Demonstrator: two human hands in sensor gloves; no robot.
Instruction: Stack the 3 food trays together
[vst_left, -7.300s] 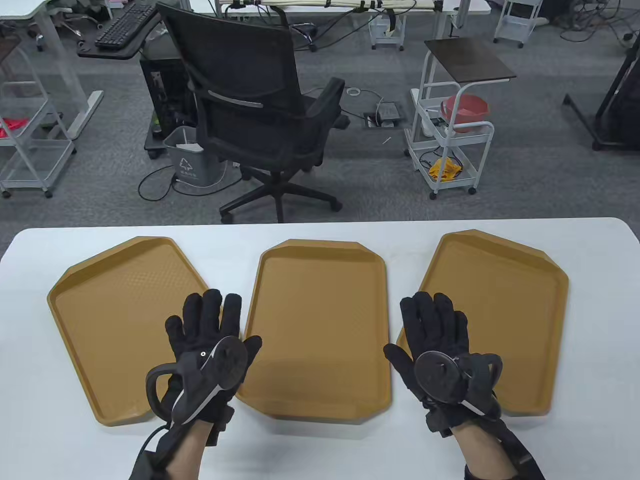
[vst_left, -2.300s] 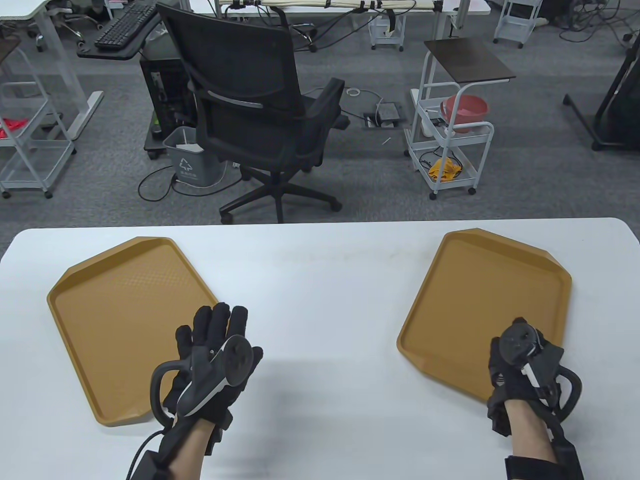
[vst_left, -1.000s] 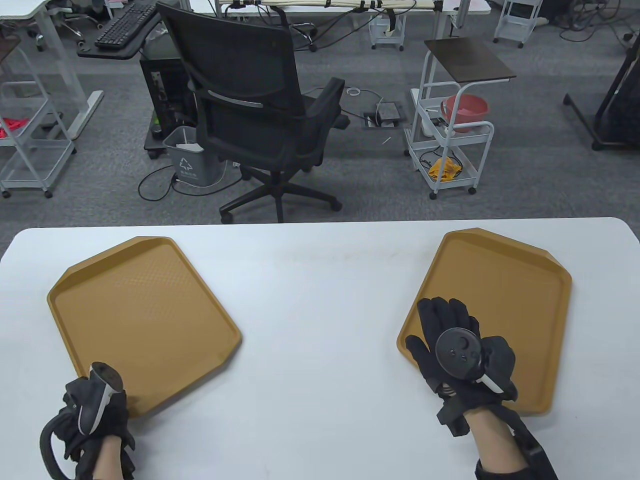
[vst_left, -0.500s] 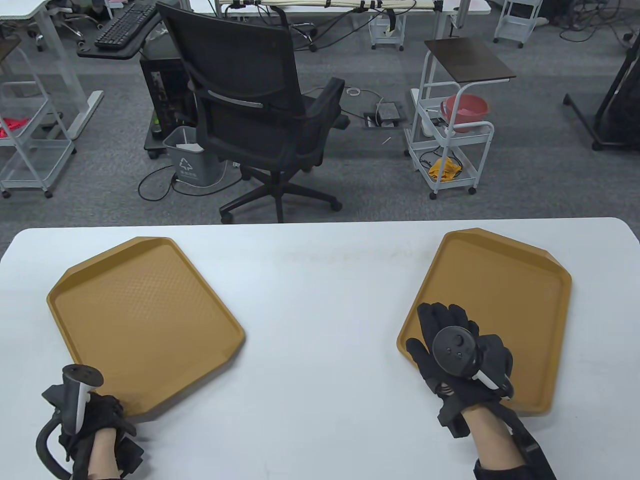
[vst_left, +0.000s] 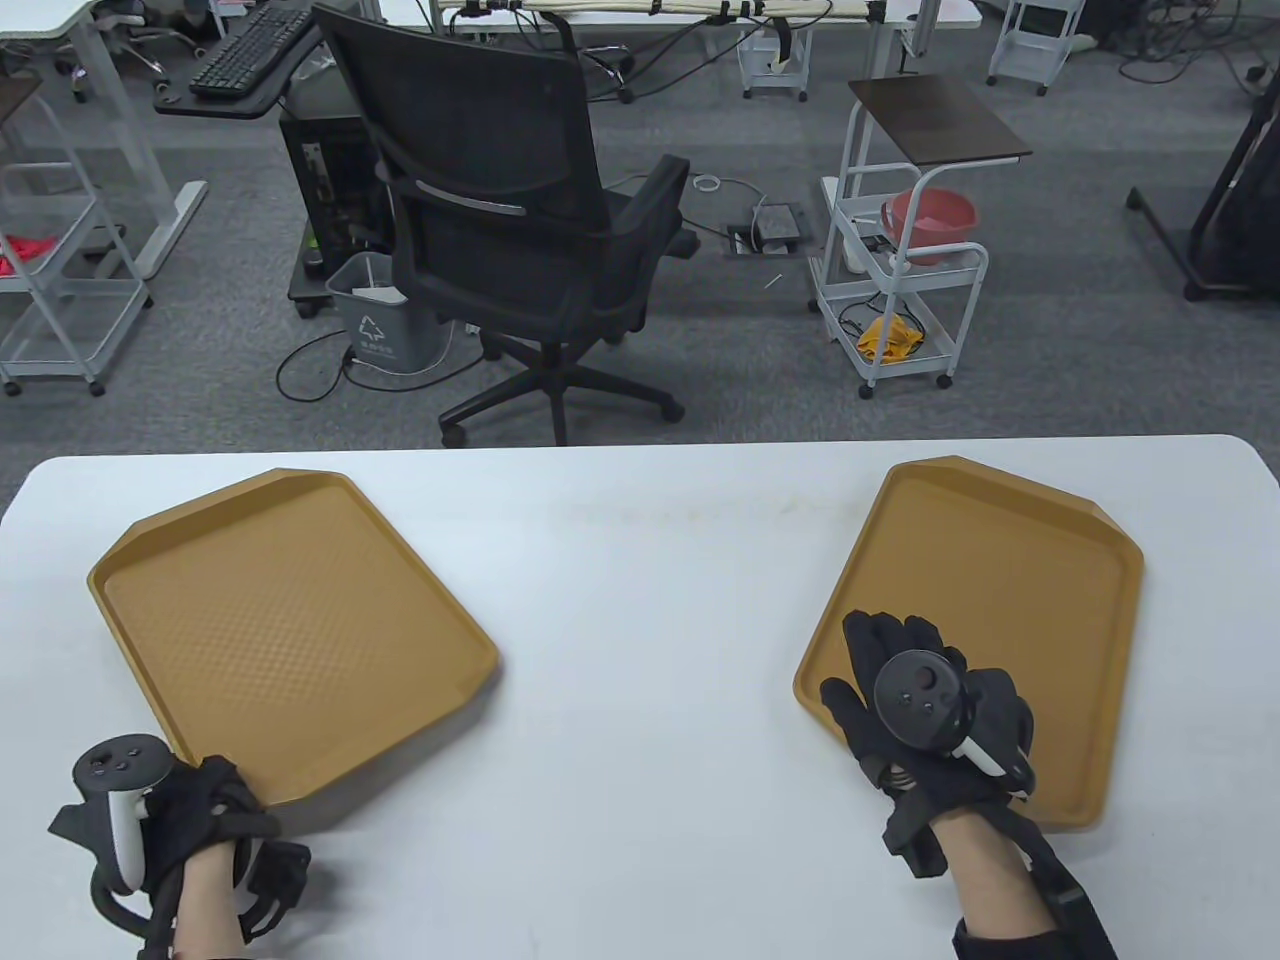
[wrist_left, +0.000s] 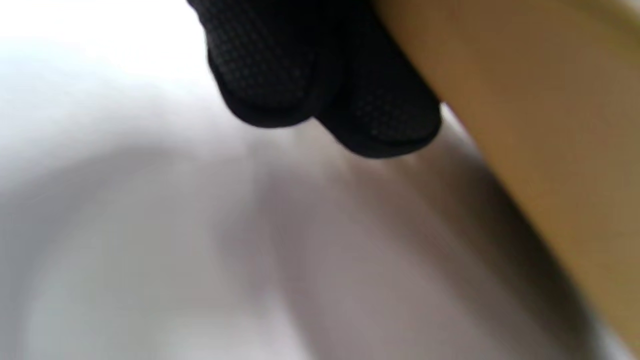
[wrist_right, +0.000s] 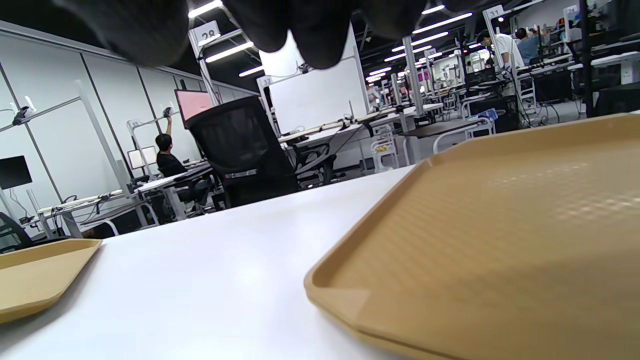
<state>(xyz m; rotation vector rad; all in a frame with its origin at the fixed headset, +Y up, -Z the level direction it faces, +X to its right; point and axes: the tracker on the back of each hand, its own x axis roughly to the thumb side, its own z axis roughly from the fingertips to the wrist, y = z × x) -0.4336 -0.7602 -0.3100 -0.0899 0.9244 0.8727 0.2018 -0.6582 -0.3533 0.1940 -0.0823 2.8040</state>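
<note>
Left tray (vst_left: 290, 630) near edge now lifted, left hand (vst_left: 200, 810) gripping it, right hand (vst_left: 925, 700) spread on right tray (vst_left: 1040, 600)

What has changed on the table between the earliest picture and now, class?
The middle tray has gone from the centre; it was stacked on the right tray, where a doubled rim shows at the near corner. The left hand moved to the left tray's near corner, gripped it and is lifting that edge. The right hand stays resting on the right tray. The table is unchanged.
</note>
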